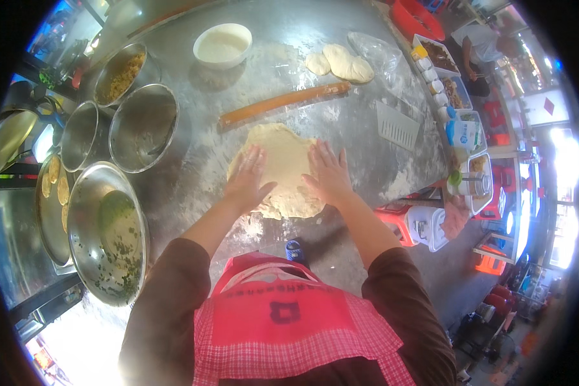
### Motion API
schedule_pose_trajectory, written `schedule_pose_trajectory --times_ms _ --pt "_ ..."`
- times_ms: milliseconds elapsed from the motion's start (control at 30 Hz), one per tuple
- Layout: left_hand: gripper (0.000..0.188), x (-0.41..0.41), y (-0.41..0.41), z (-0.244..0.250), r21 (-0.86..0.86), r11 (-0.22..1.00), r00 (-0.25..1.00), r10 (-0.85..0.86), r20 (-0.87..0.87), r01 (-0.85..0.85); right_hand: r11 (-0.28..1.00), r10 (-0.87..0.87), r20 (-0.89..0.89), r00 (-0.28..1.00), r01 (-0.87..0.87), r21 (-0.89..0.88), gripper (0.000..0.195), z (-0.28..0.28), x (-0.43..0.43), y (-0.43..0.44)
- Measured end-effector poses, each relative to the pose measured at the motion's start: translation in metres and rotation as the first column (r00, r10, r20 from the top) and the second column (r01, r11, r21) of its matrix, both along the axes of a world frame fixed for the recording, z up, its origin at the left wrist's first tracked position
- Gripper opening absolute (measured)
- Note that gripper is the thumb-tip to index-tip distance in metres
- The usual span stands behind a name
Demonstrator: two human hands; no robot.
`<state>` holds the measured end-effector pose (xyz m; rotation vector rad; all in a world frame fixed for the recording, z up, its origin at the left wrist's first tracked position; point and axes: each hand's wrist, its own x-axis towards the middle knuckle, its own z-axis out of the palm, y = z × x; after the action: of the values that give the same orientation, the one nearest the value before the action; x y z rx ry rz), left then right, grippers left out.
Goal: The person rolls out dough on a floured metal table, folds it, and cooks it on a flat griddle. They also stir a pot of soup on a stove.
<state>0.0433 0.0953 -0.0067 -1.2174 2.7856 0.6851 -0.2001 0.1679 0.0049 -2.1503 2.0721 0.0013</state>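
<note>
A flattened sheet of pale dough (285, 169) lies before me on the floured metal worktop (183, 193). My left hand (248, 178) rests palm down on its left part, thumb pointing inward. On the opposite side, my right hand (329, 174) lies flat over the dough's right edge with its fingers spread. Neither hand grips anything. Just beyond the dough, a wooden rolling pin (284, 103) lies at a slant. Smaller lumps of dough (348, 63) sit farther back, beside a clear plastic bag (379, 53). A slotted metal scraper (398, 125) lies to the right.
At the left stand steel bowls (144, 128), one with a crumbly yellowish filling (125, 77), and a large steel basin (108, 241) with green bits. A white bowl (223, 46) stands at the back. Jars (435, 87) and food trays (480, 181) line the right edge. Another person (482, 46) is beyond.
</note>
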Motion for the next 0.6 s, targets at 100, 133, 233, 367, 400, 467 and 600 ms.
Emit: schedule_pose_trajectory --times_ms 100,133,233,367,400,467,600 --pt "0.091 0.001 -0.013 0.011 -0.127 0.991 0.989 0.056 0.14 -0.038 1.0 0.011 0.009 1.0 -0.011 -0.019 0.079 0.005 0.015 -0.014" --pt "0.09 -0.006 -0.02 0.018 -0.111 0.994 0.978 0.037 0.205 -0.015 1.0 0.018 -0.009 1.0 -0.018 -0.019 0.079 0.006 0.018 -0.019" --pt "0.087 -0.008 -0.023 0.016 -0.106 0.994 0.982 0.048 0.183 -0.029 0.996 -0.032 -0.051 0.998 0.037 0.082 0.079 0.006 0.022 -0.019" --pt "0.08 0.015 -0.058 -0.038 0.091 0.973 0.935 0.23 -0.271 -0.213 0.996 -0.082 0.14 0.987 0.087 -0.033 0.071 -0.007 0.004 -0.029" --pt "0.075 0.01 -0.065 -0.03 0.099 0.974 0.926 0.226 -0.302 -0.205 0.977 -0.156 0.278 0.948 0.189 -0.098 0.067 -0.007 -0.007 -0.024" --pt "0.065 -0.008 -0.071 -0.001 0.126 0.975 0.905 0.218 -0.365 -0.184 0.929 -0.311 0.367 0.876 0.361 -0.074 0.056 -0.001 -0.017 -0.02" --pt "0.047 -0.054 -0.092 0.03 0.103 0.954 0.959 0.284 -0.024 -0.28 0.853 -0.519 0.184 0.835 0.491 0.177 0.038 0.026 -0.016 -0.03"
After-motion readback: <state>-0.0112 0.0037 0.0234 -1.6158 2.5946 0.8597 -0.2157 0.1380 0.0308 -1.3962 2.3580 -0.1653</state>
